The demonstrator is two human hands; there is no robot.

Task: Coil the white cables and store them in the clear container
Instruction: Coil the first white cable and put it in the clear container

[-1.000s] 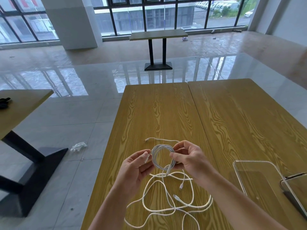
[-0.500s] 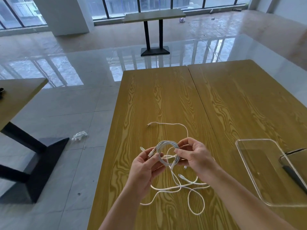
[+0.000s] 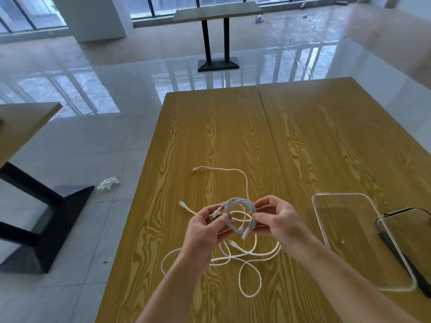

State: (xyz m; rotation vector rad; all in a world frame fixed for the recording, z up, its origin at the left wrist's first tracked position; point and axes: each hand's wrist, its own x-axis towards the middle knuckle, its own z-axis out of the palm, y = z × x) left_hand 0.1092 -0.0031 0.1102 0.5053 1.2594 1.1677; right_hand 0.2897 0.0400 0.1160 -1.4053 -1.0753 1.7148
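White cable coil (image 3: 240, 215), thin, wound in a small round loop, was held at lower centre of frame above the wooden table (image 3: 233, 136), left hand (image 3: 207, 231) pinched its left side, right hand (image 3: 277, 220) pinched its right, loose white cables (image 3: 245, 255) trailed beneath, clear container (image 3: 363, 241) lay right.

Glossy tiled floor (image 3: 98, 141), wooden tables (image 3: 326, 136), windows (image 3: 28, 17)

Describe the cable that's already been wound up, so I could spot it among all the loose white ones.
Start at the wooden table and find the person's two hands above its near end. Between the left hand and right hand hangs the coiled cable, a tight ring of several turns. Unlike the loose cables sprawled flat on the table below, it is held up and neatly round.
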